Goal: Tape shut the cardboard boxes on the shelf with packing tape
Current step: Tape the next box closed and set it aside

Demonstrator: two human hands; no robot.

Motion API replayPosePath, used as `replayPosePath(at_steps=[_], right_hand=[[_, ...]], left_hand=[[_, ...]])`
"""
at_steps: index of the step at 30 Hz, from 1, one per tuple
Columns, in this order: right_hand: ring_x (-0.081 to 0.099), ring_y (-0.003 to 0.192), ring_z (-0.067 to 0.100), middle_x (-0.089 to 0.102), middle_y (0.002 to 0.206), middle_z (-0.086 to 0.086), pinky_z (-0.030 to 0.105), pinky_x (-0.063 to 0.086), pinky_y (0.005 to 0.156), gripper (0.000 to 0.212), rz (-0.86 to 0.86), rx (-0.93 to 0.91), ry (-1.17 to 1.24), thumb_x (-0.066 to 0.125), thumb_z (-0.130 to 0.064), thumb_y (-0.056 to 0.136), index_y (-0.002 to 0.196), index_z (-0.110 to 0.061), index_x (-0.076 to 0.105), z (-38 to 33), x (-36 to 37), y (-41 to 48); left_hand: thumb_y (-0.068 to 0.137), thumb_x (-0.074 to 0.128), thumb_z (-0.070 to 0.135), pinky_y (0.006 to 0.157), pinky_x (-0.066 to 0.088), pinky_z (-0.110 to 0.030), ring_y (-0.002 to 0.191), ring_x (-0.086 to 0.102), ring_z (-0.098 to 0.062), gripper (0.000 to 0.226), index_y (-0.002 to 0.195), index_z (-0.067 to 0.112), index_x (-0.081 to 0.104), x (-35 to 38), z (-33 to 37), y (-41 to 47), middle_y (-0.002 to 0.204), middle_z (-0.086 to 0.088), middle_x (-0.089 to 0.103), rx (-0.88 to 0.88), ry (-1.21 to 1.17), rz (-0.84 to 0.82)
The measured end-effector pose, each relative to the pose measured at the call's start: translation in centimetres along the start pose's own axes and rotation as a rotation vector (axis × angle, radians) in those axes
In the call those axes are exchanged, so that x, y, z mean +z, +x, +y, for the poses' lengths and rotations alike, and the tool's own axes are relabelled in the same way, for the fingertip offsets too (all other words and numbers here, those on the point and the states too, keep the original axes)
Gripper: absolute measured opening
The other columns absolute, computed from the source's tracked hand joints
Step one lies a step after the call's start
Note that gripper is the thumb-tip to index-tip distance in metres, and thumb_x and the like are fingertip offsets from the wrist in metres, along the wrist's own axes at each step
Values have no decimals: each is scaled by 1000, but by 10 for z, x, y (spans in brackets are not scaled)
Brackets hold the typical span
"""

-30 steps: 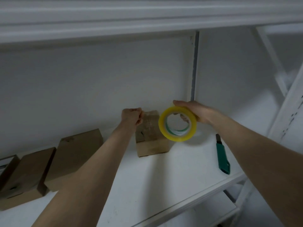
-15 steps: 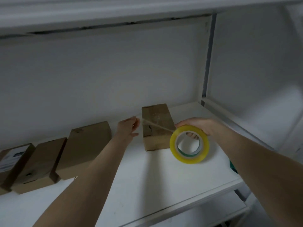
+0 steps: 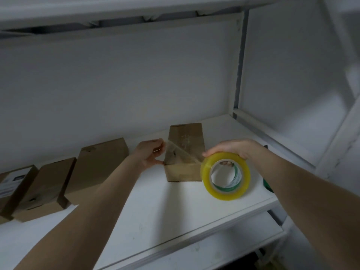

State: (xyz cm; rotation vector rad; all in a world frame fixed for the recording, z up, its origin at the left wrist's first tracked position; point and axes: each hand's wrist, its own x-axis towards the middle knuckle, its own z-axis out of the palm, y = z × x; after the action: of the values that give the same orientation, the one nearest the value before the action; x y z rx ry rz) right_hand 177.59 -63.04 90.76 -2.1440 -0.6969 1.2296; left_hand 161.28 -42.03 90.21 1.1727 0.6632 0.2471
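The right hand (image 3: 233, 151) is gripping the roll (image 3: 227, 176), fingers curled through its core. A strip (image 3: 183, 152) is stretching to the left hand (image 3: 150, 154), which is pinching its end just above the box (image 3: 187, 135) on the shelf (image 3: 175, 211). Nothing looks stuck down yet, and the other boxes (image 3: 101, 164) to the left are waiting too.

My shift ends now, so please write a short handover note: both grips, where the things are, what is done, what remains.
Left grip pinches the free end of the tape strip. Right grip holds the tape roll. The strip is stretched over the near end of the rightmost box; it seems not pressed down yet. Three more boxes lie left on the shelf; their seals cannot be judged. Left: stick, cut, repeat.
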Motion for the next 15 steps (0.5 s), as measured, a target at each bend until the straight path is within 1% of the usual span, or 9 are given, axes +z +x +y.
replayPosePath(at_steps=[2,4,6,8,10,11,13,14,15], right_hand=[[40,41,8,47,49,-3,22,32,49,49,-34,19,-22,63,-51,88,50,-21,56,2,1,-9],[39,40,8,46,49,-3,21,32,47,50,-22,20,-30,62,-54,86,49,-22,54,3,-4,-16],[39,46,9,45,55,-1,23,34,50,47,9,-13,5,66,-60,76,50,-23,54,0,-14,-25],[45,53,11,50,61,1,25,40,55,44,60,-84,75,68,-62,67,58,-22,56,-7,-25,-37],[55,54,11,59,60,-1,25,46,54,40,164,-155,114,67,-58,75,68,-20,60,-14,-32,-46],[59,56,12,63,61,-1,27,50,56,39,224,-177,102,66,-58,79,74,-19,62,-18,-34,-48],[66,67,18,68,70,2,33,57,69,48,340,-191,-23,62,-65,81,85,-18,64,-25,-33,-47],[67,73,20,68,76,4,36,57,76,52,393,-180,-92,60,-68,80,88,-17,64,-28,-30,-48],[65,78,21,67,82,4,35,55,80,50,441,-186,-146,59,-67,82,88,-18,62,-31,-26,-49]], left_hand=[[96,54,14,85,44,-60,57,61,-6,14,83,13,59,-4,-1,-9,64,4,62,-22,75,-10],[95,56,13,87,48,-54,63,60,-9,13,83,12,61,-4,2,-17,67,1,63,8,141,26],[94,57,10,87,52,-46,67,59,-12,12,82,10,61,-1,8,-21,71,-2,64,75,125,66],[91,61,12,78,54,-37,64,58,-11,11,81,11,60,5,17,-24,71,-2,65,115,57,83],[88,67,16,67,53,-28,60,59,-8,10,80,12,62,10,22,-24,71,-1,65,157,52,110],[87,68,16,64,50,-26,60,59,-7,10,81,12,62,12,22,-23,72,-1,65,185,66,139],[88,67,15,61,47,-23,62,58,-8,11,80,10,61,14,20,-21,74,-2,63,236,95,216],[89,65,14,60,46,-23,63,56,-9,12,79,10,61,15,19,-20,74,-2,63,250,106,251],[90,65,14,59,44,-23,63,55,-9,14,78,10,60,14,18,-19,74,-3,62,260,115,279]])
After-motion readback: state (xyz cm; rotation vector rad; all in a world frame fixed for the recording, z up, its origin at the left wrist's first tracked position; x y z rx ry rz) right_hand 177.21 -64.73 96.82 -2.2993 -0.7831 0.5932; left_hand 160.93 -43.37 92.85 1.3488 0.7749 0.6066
